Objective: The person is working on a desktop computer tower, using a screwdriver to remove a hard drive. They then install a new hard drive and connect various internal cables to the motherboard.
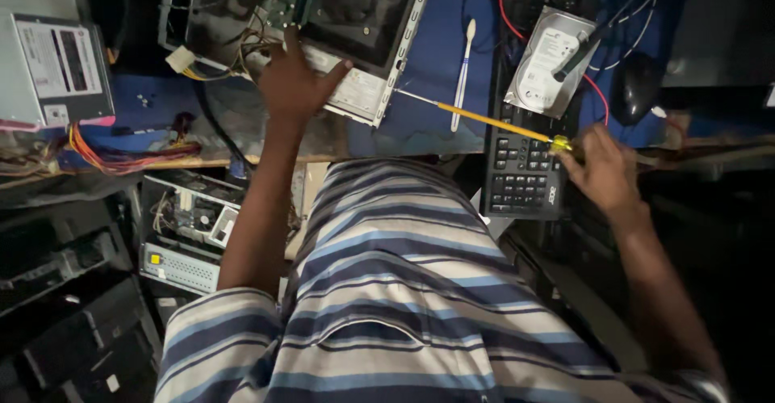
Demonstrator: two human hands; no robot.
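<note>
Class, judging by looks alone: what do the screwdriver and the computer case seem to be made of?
Screwdriver: thin bare metal tip, the rest of the shaft yellow, perhaps plastic-coated, held in the right hand.
Computer case: sheet metal, dull grey, with punched holes along its folded edge; the left hand rests on it.

1. Scene dim overall; corners and right edge fall to near black.
2. Brightest patch: hard drive (549,64) and blue bench (440,56) top centre.
3. Wide-angle bending at edges; slight softness throughout.
</note>
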